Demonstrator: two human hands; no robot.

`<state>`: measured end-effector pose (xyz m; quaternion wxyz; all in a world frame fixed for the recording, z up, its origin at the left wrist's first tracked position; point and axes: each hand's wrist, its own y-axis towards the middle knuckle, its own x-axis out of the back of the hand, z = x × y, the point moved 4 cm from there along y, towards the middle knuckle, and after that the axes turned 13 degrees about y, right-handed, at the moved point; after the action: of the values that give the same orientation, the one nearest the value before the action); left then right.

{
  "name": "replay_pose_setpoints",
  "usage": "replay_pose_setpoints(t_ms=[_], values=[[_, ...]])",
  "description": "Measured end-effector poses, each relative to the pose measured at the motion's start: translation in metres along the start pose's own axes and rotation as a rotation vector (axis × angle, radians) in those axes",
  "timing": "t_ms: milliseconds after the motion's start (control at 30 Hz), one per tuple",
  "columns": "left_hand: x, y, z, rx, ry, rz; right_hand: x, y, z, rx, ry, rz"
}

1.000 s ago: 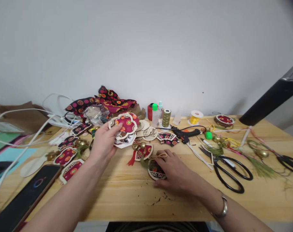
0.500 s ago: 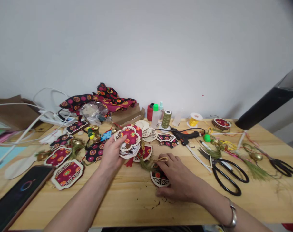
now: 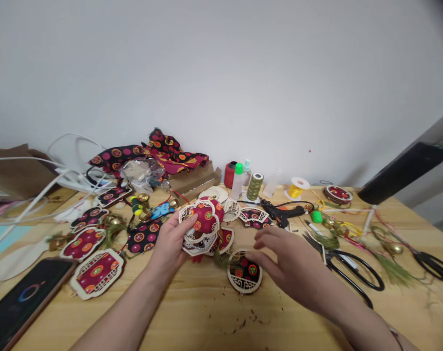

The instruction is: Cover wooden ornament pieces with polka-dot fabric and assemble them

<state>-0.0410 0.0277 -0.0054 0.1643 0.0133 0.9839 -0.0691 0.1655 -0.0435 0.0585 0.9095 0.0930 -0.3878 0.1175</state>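
My left hand (image 3: 169,245) is closed on a few flat wooden-framed ornaments (image 3: 207,218), its thumb across the top one. That one is flower-shaped, with patterned maroon fabric inside a pale fretwork border. Below it shows the edge of a pale piece with printed figures. My right hand (image 3: 292,265) is open and holds nothing, its fingers loosely curved over the table. To its left lies a round ornament (image 3: 245,274) with black fabric and cut-out wood. Behind the round one is a fan-shaped maroon ornament (image 3: 225,240), partly hidden by the held pieces.
Black-handled scissors (image 3: 356,273) lie to the right, near a black glue gun (image 3: 285,213). Thread spools, small bottles and a cardboard box (image 3: 197,183) line the wall. More ornaments (image 3: 97,273) and a phone (image 3: 29,297) are on the left.
My right hand has let go of the round ornament and drawn back to the right, its fingers opening. The round ornament stays on the table. My left hand still holds its pieces.
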Motion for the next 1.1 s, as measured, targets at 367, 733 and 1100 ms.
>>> replay_pose_setpoints(t_ms=[367, 733, 1100], values=[[-0.007, -0.008, -0.002, 0.034, -0.021, 0.066, -0.037, 0.078, 0.010, 0.069, 0.287, -0.249], [-0.003, 0.003, -0.008, 0.114, -0.233, 0.053, -0.060, 0.103, -0.005, -0.111, 0.591, -0.190], [0.010, 0.011, -0.002, 0.025, -0.092, -0.016, -0.039, 0.101, -0.019, -0.168, 0.765, -0.226]])
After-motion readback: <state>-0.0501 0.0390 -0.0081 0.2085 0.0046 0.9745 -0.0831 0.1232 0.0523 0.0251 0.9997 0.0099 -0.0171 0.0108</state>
